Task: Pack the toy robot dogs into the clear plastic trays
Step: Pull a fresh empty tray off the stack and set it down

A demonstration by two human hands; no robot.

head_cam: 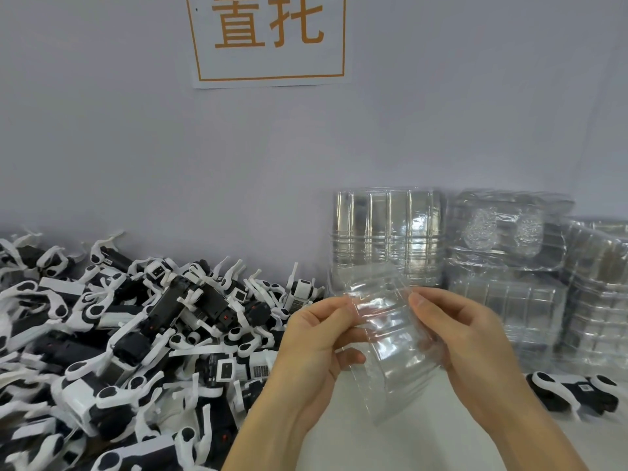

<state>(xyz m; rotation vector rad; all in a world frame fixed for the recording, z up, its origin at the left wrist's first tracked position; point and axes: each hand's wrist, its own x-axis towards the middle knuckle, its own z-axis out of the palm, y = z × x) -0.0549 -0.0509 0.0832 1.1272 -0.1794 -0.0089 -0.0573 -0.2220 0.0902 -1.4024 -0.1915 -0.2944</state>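
**Tray in hand, no dog loaded yet**

Across the left half of the white desk (424,447), a deep heap of toy robot dogs (129,334) lies tangled, black bodies and white legs interlocked. Against the back wall, right of centre, stand the stacks of clear plastic trays (492,263), nested and leaning, under a paper sign (270,39) with orange characters. One single dog (574,392) lies apart at the right edge of the desk.

Both hands hold one clear tray (390,351) above the desk, in front of the stacks. Left hand (316,348) pinches its left rim with thumb on top and fingers curled beneath; right hand (465,345) pinches the right rim likewise. Tray appears empty, though glare makes the cavities hard to read; it may be two trays stuck together, cannot tell.

Judgement: step is separating or readying a tray. To do it well: keep the grip at the rims, light, as thin plastic will likely buckle; peel at a corner if nested; set it down cavity-up near the heap before reaching for a dog.
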